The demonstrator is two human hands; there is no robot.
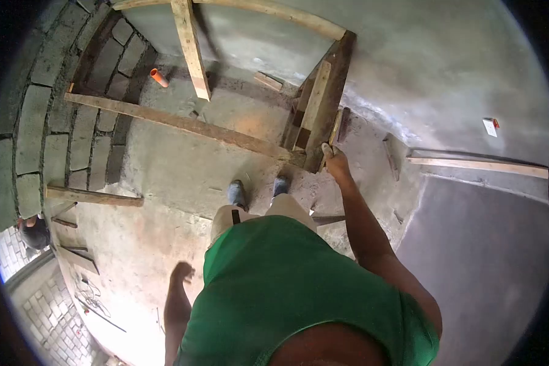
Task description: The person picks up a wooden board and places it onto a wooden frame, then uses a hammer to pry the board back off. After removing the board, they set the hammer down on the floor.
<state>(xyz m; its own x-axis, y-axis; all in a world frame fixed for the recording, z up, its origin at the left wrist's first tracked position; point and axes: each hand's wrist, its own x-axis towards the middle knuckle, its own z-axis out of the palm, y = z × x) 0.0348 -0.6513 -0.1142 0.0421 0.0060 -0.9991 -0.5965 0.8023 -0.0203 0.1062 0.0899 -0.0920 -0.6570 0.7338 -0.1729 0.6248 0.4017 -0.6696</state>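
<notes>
My right hand point(333, 161) is closed at the near right corner of a wooden frame point(226, 133), its thumb pointing up toward the wall. A thin yellowish strip point(337, 125) runs along the frame's side and ends at these fingers; I cannot tell whether they grip it or the frame's timber. Several boards meet at that corner, with a slanted plank point(314, 104) among them. Down at my side hangs my left hand point(183, 272), loosely curled with nothing visible in it, over the pale floor and away from the frame.
An upright post point(190, 49) crosses the frame's far side. An orange pipe point(159, 77) sticks up beside the block wall point(55, 134). Short boards point(94, 196) lie at left, near a cable point(91, 299). A person point(33, 232) is at far left. A long batten point(479, 165) runs along the right wall.
</notes>
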